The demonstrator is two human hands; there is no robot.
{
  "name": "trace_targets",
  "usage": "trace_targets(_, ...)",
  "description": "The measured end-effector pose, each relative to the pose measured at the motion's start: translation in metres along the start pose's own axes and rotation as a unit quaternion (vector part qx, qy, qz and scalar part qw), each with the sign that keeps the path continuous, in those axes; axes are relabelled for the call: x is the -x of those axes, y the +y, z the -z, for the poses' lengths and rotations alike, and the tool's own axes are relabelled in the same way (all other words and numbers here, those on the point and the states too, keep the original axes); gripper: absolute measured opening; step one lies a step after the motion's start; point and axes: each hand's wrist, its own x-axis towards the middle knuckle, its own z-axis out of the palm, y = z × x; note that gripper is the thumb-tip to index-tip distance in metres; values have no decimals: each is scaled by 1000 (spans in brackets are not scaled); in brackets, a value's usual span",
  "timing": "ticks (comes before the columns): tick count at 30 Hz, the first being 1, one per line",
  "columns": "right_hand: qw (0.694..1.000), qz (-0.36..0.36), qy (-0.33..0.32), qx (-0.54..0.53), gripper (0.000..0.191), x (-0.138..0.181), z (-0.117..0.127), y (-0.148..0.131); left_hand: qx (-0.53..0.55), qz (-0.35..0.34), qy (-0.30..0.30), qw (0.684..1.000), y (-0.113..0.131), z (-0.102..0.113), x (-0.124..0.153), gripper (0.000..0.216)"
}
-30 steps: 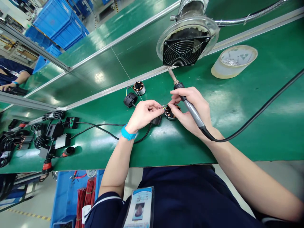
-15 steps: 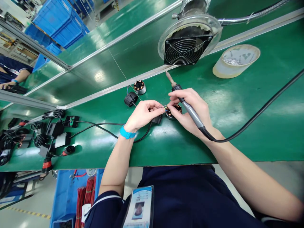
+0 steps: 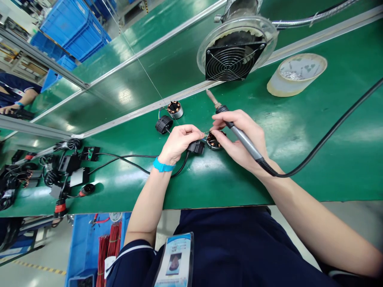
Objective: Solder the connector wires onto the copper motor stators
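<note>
My left hand (image 3: pixel 183 140), with a blue wrist strap (image 3: pixel 163 165), pinches thin wires between thumb and forefinger. Just below those fingers sits a black round cap (image 3: pixel 196 147) with a black cable. My right hand (image 3: pixel 243 137) holds a grey soldering iron (image 3: pixel 245 139), its tip pointing up and away to the left. The right thumb and fingertips are at a motor stator (image 3: pixel 214 142) with copper windings, partly covered by the hand; whether they also grip a wire I cannot tell. A second stator (image 3: pixel 175 109) and black cap (image 3: pixel 164 124), joined by wires, lie behind.
A fume extractor fan (image 3: pixel 235 61) hangs over the back rail. At right stands a translucent tub (image 3: pixel 295 77); the iron's cord (image 3: pixel 326 139) runs past it. Cables and connectors (image 3: pixel 60 167) crowd the left. Below the edge is a blue bin (image 3: pixel 79 243) with red wires. A co-worker's hand (image 3: pixel 12 108) shows far left.
My left fingers have drawn slightly left from the stator, and more of the black cap and stator shows. The right hand keeps the soldering iron in nearly the same place.
</note>
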Motion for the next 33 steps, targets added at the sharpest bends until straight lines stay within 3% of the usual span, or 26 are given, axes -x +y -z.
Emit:
trace_targets(5,990,-52,125,-49,14,1,3,-5,7,7,-2,1000,0,2,-1,18)
trace_targets(10,973,-49,212,-79,32,7,7,-9,16,20,-2,1000,-1,4,-2,19)
trace_targets(18,978,-53,176,-96,31,15,10,-8,10,20,-17,1000,1,2,0,20)
trace_targets(33,978,-62,151,-128,31,11,8,-8,-36,-10,13,999,2,-2,3,20)
